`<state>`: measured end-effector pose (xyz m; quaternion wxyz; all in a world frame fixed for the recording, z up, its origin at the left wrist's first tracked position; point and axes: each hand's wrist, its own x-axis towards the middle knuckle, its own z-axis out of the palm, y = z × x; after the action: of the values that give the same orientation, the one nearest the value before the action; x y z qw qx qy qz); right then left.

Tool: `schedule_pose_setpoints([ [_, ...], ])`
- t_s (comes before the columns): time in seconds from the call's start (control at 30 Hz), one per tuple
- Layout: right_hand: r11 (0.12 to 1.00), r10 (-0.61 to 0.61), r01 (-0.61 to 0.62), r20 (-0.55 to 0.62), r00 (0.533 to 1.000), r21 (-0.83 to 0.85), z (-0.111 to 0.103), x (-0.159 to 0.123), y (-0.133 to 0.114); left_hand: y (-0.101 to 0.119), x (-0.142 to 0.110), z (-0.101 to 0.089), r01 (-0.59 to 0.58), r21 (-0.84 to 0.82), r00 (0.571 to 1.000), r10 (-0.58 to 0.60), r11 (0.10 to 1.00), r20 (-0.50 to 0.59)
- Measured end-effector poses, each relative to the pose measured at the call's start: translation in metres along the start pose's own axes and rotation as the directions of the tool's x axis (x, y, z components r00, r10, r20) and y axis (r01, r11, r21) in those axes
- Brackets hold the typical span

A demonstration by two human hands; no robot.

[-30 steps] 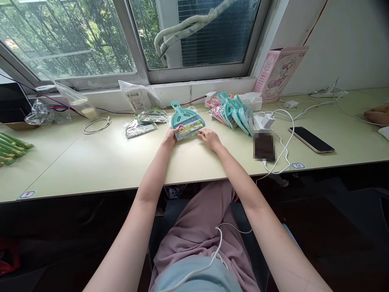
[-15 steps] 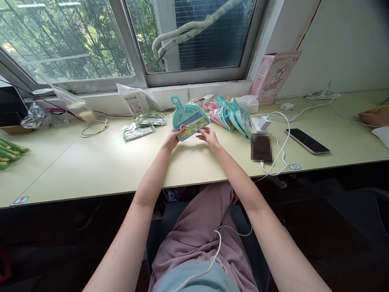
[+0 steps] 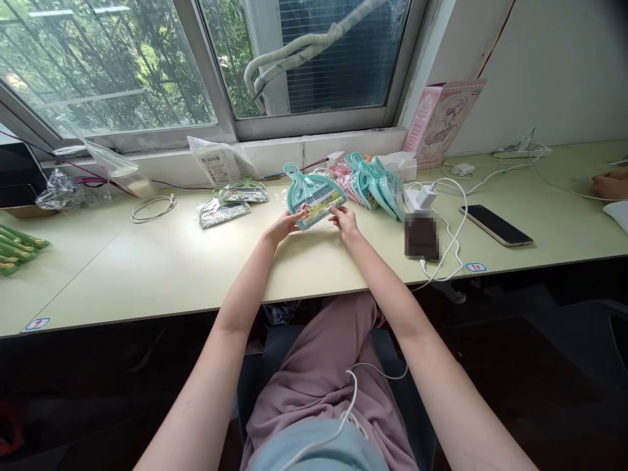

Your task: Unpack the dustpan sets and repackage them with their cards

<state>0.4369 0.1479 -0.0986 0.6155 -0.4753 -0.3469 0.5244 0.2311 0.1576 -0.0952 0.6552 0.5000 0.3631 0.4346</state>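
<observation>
Pale desk (image 3: 161,261) — arms (image 3: 248,281) outstretched, right fingers (image 3: 337,211) seemingly on dustpan (image 3: 314,198).

bare desk (image 3: 147,268) spreads left of the left hand (image 3: 284,227), leaving room for a hand to pass along the front edge; farther back, wrapped packets (image 3: 223,214) interrupt it. the dustpan set (image 3: 316,199) fills the gap between that hand and the right hand (image 3: 345,222). rightward, a heap of teal dustpans (image 3: 375,186), a white charger (image 3: 428,197) and a looping cable (image 3: 462,239) obstruct reaching the phone (image 3: 498,226).
</observation>
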Motion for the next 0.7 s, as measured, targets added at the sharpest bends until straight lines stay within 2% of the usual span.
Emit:
schedule_pose_setpoints([
  [0.1, 1.0, -0.005, 0.005, 0.018, 1.0, 0.024, -0.002, 0.0, -0.002, 0.003, 0.005, -0.001, 0.032, -0.051, 0.999, -0.034, 0.998, -0.035],
  [0.23, 0.999, 0.011, -0.012, 0.01, 1.0, 0.046, -0.002, 0.0, -0.004, 0.007, 0.012, -0.01, -0.006, -0.13, 0.963, -0.029, 0.992, -0.268],
  [0.3, 1.0, 0.011, -0.012, 0.027, 1.0, 0.029, -0.001, -0.001, -0.004, 0.008, 0.012, -0.016, -0.042, -0.136, 0.938, -0.007, 0.99, -0.346],
  [0.5, 1.0, 0.018, -0.018, 0.051, 0.999, -0.016, 0.001, -0.004, -0.006, 0.009, 0.006, -0.023, -0.057, -0.116, 0.91, 0.004, 0.992, -0.414],
  [0.7, 0.998, 0.045, -0.042, 0.1, 0.994, -0.039, 0.002, -0.007, -0.011, 0.011, 0.007, -0.029, -0.123, -0.083, 0.865, 0.066, 0.989, -0.497],
])
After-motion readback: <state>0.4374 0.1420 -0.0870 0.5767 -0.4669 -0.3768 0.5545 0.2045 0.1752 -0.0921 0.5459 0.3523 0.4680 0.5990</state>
